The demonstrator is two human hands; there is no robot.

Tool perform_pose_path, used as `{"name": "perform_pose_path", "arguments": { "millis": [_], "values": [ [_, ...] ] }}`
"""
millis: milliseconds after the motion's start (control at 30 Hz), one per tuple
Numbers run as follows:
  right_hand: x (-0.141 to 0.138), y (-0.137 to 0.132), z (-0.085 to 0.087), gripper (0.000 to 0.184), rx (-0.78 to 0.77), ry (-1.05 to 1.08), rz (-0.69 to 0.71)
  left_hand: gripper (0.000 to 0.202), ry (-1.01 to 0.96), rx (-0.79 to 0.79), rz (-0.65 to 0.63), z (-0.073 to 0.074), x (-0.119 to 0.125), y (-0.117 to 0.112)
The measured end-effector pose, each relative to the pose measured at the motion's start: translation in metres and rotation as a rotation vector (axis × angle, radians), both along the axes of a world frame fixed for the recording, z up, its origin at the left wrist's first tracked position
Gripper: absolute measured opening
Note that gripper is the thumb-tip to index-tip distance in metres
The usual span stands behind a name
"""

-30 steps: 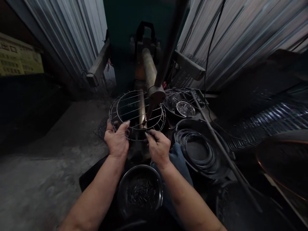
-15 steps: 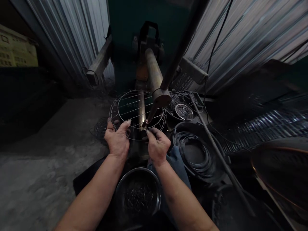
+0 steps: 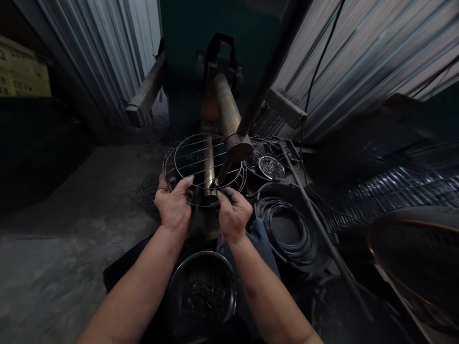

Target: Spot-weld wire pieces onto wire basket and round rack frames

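Note:
A round wire rack [image 3: 189,166] with parallel bars and a double rim lies level between the electrodes of a spot-welding machine [image 3: 229,107]. My left hand [image 3: 174,203] grips its near left rim, thumb on top. My right hand [image 3: 234,210] is closed in a pinch at the near rim, right beside the slanted electrode tip [image 3: 217,182]; a small piece in those fingertips, if any, is too small to make out. Below the rack the lower brass-coloured arm [image 3: 209,167] points toward me. Between my forearms stands a metal bowl [image 3: 203,255] holding many short metal pieces.
To the right sit a coil of wire [image 3: 303,239] in a dark tub, a small round wire dish [image 3: 271,167] and a long bar [image 3: 330,243]. A dark cable [image 3: 307,105] hangs nearby. A yellow crate [image 3: 25,71] stands at far left, by the concrete floor [image 3: 53,267].
The view has shifted slightly, so most things appear a little further left. Both hands keep nearly the same hold on the rack, with the electrode tip still at its near rim.

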State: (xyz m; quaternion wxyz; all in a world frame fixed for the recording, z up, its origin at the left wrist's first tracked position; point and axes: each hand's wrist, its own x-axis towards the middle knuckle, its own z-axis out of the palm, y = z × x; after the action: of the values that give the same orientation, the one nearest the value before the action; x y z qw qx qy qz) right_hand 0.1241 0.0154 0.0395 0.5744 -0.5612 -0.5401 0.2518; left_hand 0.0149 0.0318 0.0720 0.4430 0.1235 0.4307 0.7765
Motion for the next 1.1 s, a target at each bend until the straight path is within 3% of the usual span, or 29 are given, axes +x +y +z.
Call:
{"name": "perform_pose_path", "arguments": {
  "millis": [300,533,700,900,1100],
  "values": [
    [-0.002,0.007,0.008,0.021,-0.037,0.015,-0.020,0.044,0.014,-0.045,0.009,-0.006,-0.002,0.010],
    [0.015,-0.008,0.005,0.023,-0.126,-0.004,0.110,0.044,-0.009,-0.071,-0.004,-0.003,-0.001,0.010],
    [0.013,-0.008,-0.008,0.024,-0.138,0.112,0.078,0.044,-0.024,-0.068,-0.009,-0.006,-0.002,0.011],
    [0.006,-0.007,-0.003,0.019,-0.170,0.261,0.103,0.044,-0.005,-0.046,-0.033,-0.004,-0.003,0.010],
    [0.018,-0.012,-0.002,0.023,-0.122,0.075,0.105,0.042,-0.035,-0.114,-0.058,-0.005,-0.003,0.011]
  ]
}}
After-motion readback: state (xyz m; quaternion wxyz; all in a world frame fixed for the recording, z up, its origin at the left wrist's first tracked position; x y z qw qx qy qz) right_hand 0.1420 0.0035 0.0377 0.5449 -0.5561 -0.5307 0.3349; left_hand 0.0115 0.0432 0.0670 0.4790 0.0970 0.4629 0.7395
